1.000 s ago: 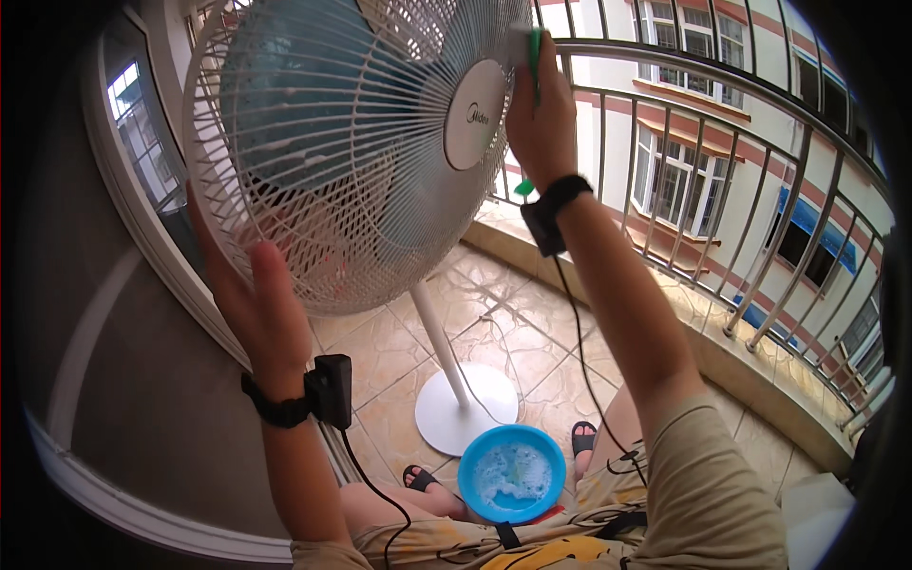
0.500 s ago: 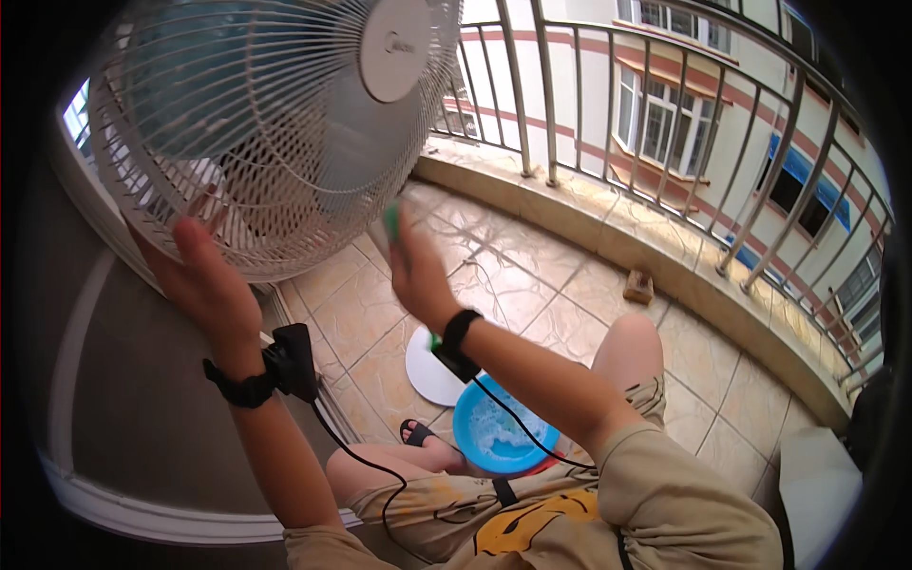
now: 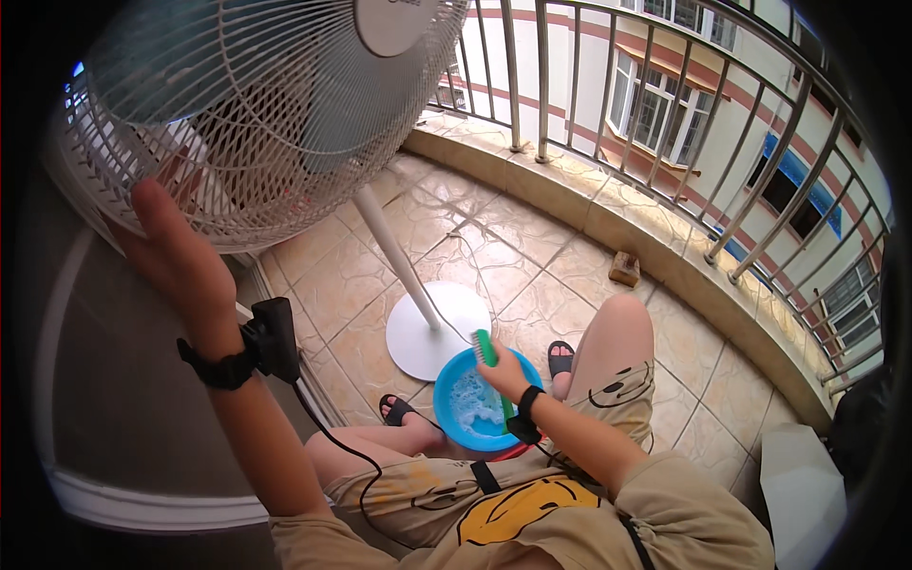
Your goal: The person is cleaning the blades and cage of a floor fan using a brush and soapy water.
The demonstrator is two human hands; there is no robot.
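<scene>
Brush (image 3: 486, 346): green, gripped in your right hand (image 3: 503, 372), bristle end over the basin (image 3: 454, 429). A second ago you held it high against the fan grille; half a second ago it was coming down; now it sits at the suds, so the brush looks to be taking on fresh soapy water rather than scrubbing.

Basin: blue, round, foamy water inside, on the floor (image 3: 532, 275) between your feet, just beside the fan base (image 3: 418, 332).

Fan (image 3: 256, 104): white wire grille, pale blades behind it, on a white pole. Your left hand (image 3: 166, 247) lies open and flat against the grille's lower left edge, bracing it as before, grasping nothing.

Surroundings: tan tiled balcony floor, low ledge, metal railing (image 3: 665, 123), small brown block (image 3: 624, 269) on the ledge, black sandals (image 3: 560, 358) on your feet.
</scene>
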